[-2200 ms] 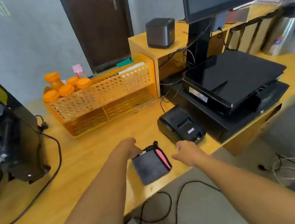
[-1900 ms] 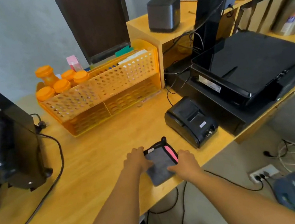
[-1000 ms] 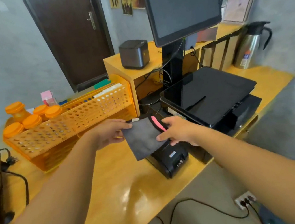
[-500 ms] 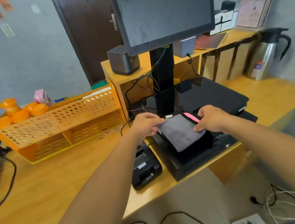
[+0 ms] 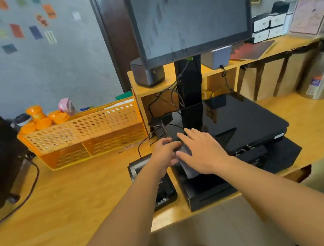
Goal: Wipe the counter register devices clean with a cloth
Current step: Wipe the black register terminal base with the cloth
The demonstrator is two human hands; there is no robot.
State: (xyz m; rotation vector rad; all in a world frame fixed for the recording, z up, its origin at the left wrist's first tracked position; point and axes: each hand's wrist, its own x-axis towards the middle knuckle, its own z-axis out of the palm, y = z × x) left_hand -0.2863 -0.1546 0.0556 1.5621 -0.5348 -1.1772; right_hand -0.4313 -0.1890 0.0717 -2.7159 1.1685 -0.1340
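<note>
cloth [image 5: 187, 166] pressed flat under right hand [image 5: 203, 152]; left hand [image 5: 166, 152] grips its edge.

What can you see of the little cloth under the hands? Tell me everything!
Only a small part of the soft grey cloth shows, because both hands cover it. It looks fuzzy, like microfibre, and lies on the near left corner of the glossy black flat register screen, with its lower edge drooping over the front. The right hand presses flat on top with straight fingers. The left hand holds its left side; that hold is blurred. No coloured trim shows now.
</note>
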